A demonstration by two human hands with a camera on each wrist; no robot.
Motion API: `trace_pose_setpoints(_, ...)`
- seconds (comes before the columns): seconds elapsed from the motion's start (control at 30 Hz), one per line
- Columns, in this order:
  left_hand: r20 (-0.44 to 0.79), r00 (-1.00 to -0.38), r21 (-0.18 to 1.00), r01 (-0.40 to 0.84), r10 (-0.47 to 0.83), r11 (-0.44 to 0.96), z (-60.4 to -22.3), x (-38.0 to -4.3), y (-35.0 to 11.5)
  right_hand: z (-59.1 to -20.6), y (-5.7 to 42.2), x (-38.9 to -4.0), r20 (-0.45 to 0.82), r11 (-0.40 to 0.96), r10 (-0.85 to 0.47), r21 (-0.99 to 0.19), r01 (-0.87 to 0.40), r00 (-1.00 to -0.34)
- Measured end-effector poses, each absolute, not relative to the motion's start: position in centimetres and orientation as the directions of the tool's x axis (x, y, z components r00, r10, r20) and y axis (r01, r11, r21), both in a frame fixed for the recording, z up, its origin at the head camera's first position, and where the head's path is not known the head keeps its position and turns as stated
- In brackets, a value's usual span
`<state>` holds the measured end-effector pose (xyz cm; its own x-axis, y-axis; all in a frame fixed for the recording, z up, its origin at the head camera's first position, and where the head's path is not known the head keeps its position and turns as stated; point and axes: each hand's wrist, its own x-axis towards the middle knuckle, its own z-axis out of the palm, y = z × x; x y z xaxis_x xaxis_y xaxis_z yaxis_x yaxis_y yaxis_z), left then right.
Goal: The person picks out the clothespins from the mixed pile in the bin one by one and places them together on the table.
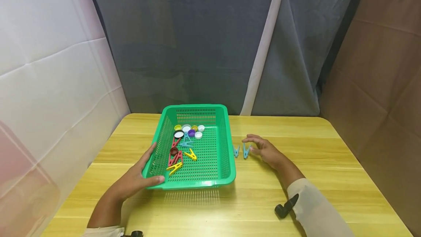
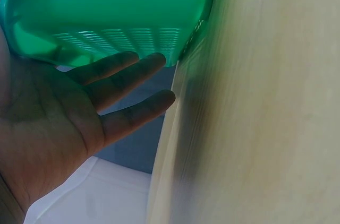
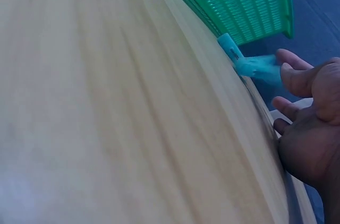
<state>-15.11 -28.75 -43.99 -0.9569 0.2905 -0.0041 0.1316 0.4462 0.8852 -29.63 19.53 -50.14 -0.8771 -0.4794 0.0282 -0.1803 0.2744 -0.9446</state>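
A green plastic basket [image 1: 200, 184] stands tilted in the head view, holding red, yellow and blue clothespins and several round bottle caps. My left hand [image 1: 136, 176] grips its near left corner, thumb over the rim; in the left wrist view, fingers [image 2: 127, 83] extend along the outer wall. To the right of the basket, my right hand [image 1: 266, 151] pinches a light blue clothespin [image 1: 246, 151] between thumb and index finger. That clothespin looks blurred in the right wrist view. A second blue clothespin [image 1: 236, 151] lies between it and the basket.
The wooden table [image 1: 263, 200] has rounded far corners. A grey curtain [image 1: 197, 46] hangs behind it, a white cloth [image 1: 49, 46] at the left and a brown one [image 1: 378, 76] at the right.
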Motion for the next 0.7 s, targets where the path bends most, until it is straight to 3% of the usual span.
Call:
trace_pose_setpoints(0.33, -0.013, -0.957, 0.883, 0.126, 0.291, 0.452, -44.13, -15.23, -28.84, -50.36, 19.83, -29.80, 0.018, 0.303, -0.423, -0.940, -0.160, -0.906)
trace_pose_setpoints(0.7, -0.016, -0.957, 0.885, 0.122, 0.291, 0.449, -44.07, -15.12, -28.86, -50.29, 19.56, -29.54, 0.032, 0.510, -0.353, -0.831, -0.221, -0.935)
